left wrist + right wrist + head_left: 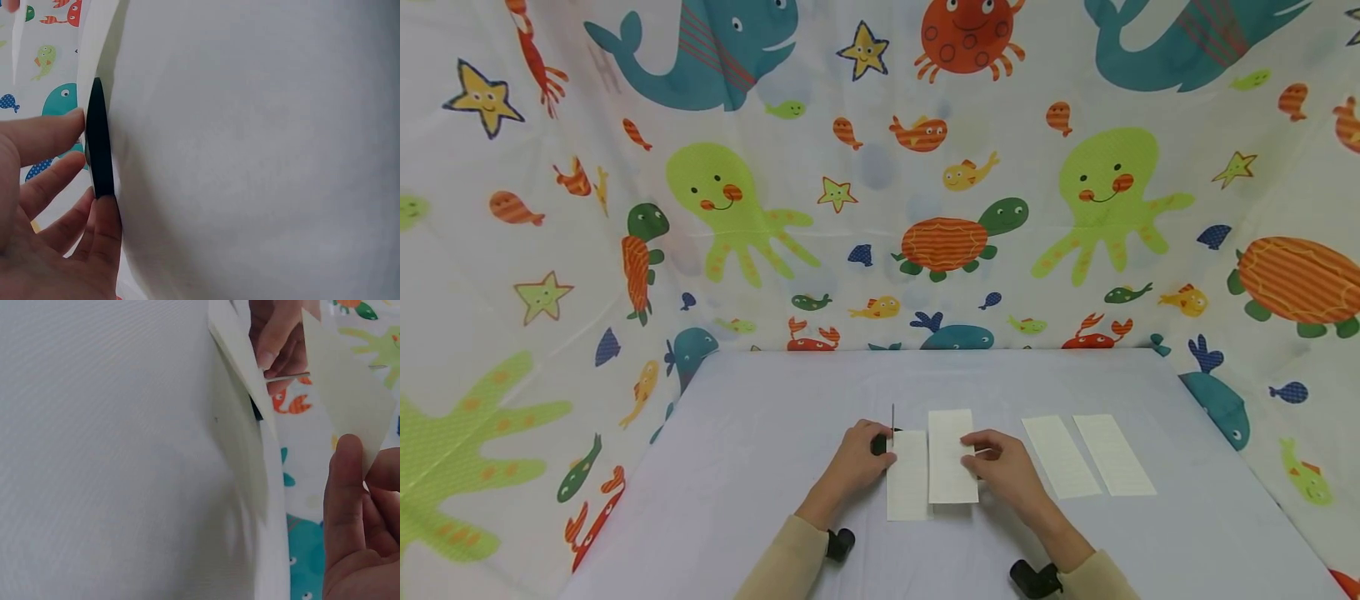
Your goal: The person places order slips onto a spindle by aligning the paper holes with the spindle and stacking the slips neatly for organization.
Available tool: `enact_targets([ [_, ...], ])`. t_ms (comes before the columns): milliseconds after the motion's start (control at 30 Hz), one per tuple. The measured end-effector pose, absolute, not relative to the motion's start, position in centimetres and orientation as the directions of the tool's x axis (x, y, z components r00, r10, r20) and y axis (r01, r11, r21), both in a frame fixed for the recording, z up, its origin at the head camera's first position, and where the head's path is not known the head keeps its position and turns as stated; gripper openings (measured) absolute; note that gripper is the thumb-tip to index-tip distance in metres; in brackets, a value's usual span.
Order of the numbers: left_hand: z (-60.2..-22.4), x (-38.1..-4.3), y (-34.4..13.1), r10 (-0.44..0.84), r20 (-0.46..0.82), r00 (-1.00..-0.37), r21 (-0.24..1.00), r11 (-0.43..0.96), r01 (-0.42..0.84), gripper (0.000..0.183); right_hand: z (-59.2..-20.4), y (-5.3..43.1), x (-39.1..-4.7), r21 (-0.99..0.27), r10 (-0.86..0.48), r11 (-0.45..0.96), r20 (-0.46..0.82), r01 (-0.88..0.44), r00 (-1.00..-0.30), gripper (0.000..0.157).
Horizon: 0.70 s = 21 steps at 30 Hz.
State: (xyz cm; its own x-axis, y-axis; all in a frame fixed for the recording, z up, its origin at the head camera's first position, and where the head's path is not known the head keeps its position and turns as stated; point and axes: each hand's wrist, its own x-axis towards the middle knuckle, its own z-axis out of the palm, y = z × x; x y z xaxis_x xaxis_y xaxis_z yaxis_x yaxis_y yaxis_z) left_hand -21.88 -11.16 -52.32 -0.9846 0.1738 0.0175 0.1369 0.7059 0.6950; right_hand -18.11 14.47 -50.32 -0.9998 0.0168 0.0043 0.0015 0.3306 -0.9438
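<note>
At the left paper point(907, 483) on the tabletop point(760, 400), the left hand point(859, 454) touches a black tool point(100, 147), its grip unclear; the right hand point(1006, 464) pinches a raised sheet point(948, 458) just right. Paper strips point(1062, 458) lie farther right.

Sea-animal-printed cloth point(880, 179) hangs behind a white-covered table point(760, 417).

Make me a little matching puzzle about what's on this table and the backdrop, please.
1. Right hand
2. Rightmost paper strip
3. Tabletop
4. Topmost crab

A. Orange-red, printed on the backdrop
B. Whitish, with paper lying on it
C. Pinching a piece of paper
D. Untouched, right of the right hand

Pairs: 1-C; 2-D; 3-B; 4-A
</note>
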Motion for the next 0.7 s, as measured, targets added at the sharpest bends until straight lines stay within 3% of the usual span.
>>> enact_targets([
  [700,-51.9,-22.0,-11.2,0.201,0.018,-0.979,0.695,0.702,0.156,0.032,-48.1,13.0,-18.2,-0.977,-0.027,0.214,-0.004,-0.002,-1.0,0.025],
])
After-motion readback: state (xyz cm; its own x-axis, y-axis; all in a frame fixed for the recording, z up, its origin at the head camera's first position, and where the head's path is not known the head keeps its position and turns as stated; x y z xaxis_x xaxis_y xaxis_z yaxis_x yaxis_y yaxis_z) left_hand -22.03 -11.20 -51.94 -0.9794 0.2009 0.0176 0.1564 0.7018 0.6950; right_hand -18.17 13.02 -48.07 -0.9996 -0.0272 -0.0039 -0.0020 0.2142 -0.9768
